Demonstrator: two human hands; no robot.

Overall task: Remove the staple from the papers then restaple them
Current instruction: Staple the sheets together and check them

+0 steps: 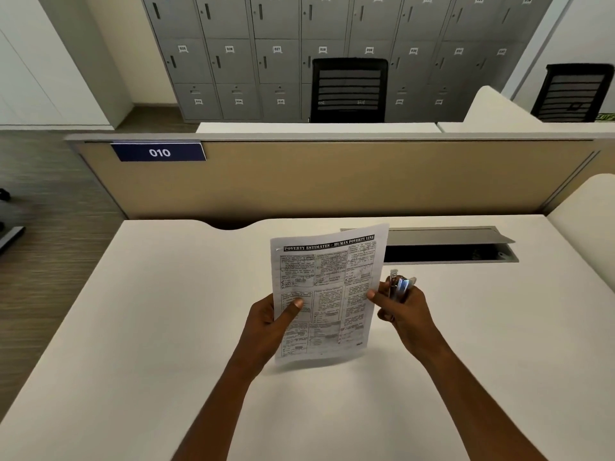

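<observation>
With staple removal apparently pending, the left hand (276,316) is pinching the papers (327,294) and the right hand (404,312) is gripping the stapler (401,286), which next needs aligning with the top-left corner.

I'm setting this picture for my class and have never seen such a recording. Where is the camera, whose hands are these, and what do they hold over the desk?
There is no machine: the single camera sits on a person's head, looking forward and down, so the bare arms are that person's own. The left hand grips printed papers, held above the white desk. The right hand holds what looks like a small stapler, its thumb touching the papers' edge. Behind them a cable hatch in the desk stands open.
</observation>
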